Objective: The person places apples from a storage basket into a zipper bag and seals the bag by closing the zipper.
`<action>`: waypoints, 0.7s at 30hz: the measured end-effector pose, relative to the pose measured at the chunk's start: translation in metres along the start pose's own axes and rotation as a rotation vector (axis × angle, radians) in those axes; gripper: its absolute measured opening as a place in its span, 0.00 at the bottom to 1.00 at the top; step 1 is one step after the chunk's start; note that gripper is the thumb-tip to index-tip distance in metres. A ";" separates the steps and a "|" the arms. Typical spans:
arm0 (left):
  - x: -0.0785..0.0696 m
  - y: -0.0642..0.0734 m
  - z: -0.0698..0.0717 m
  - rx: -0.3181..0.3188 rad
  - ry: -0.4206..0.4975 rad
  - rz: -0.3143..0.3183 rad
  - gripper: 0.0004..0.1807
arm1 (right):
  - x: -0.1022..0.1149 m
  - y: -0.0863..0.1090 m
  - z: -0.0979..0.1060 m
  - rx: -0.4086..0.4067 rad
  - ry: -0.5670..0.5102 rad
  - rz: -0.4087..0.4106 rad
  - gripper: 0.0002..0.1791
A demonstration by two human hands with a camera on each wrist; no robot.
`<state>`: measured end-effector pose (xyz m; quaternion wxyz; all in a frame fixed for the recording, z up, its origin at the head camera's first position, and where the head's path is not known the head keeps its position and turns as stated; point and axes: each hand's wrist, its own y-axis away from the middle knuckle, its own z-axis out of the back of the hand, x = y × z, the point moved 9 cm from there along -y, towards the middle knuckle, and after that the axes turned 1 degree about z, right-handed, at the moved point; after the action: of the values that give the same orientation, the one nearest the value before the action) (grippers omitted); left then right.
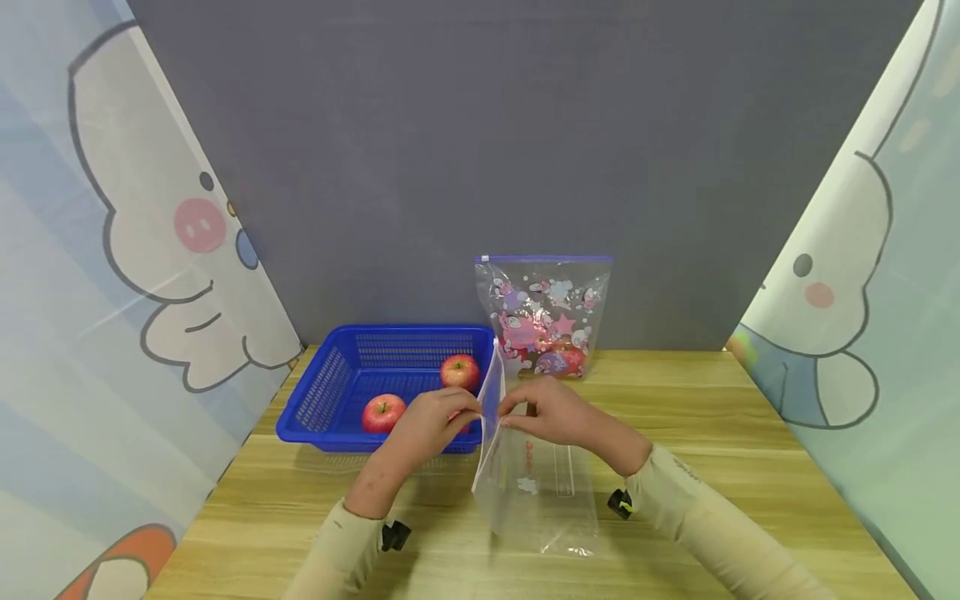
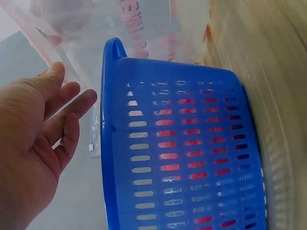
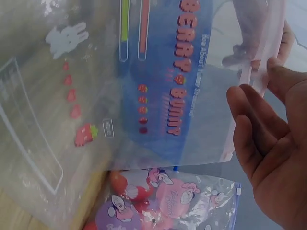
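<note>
A clear zip bag (image 1: 551,508) printed "BERRY BUNNY" hangs between both hands, its mouth spread and its lower part over the table. My left hand (image 1: 429,423) pinches the left side of the mouth with thumb and fingers. Opposite it, my right hand (image 1: 553,410) pinches the right side. In the right wrist view the printed bag (image 3: 187,110) looks flat-walled, and the blue basket shows through it. Beside the left hand stands a blue basket (image 1: 303,435) with red apples, one apple (image 1: 384,413) near the front and another apple (image 1: 460,372) at the back right.
Behind the hands a second zip bag (image 1: 547,292) with cartoon prints and a purple zip stands upright, with red fruit inside. A grey panel (image 1: 480,150) rises behind the wooden table (image 1: 697,433). Cartoon curtains (image 1: 150,333) flank both sides.
</note>
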<state>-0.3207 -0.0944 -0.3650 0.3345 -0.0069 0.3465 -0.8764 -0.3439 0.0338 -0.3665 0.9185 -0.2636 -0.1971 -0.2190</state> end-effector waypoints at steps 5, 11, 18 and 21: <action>0.004 0.003 0.001 0.001 0.012 0.018 0.05 | 0.001 0.001 0.004 0.024 0.100 0.022 0.03; 0.009 0.004 0.005 -0.006 0.006 0.042 0.05 | -0.002 0.005 0.012 0.032 0.152 -0.006 0.03; 0.010 0.003 0.011 0.000 -0.011 0.043 0.05 | -0.003 0.013 0.019 0.008 0.188 0.023 0.02; 0.010 0.005 0.012 0.004 -0.011 0.045 0.06 | -0.004 0.015 0.021 -0.009 0.210 0.016 0.02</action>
<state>-0.3226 -0.1103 -0.3608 0.3562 -0.0033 0.3430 -0.8692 -0.3448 0.0589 -0.3578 0.9345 -0.2451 -0.0969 -0.2391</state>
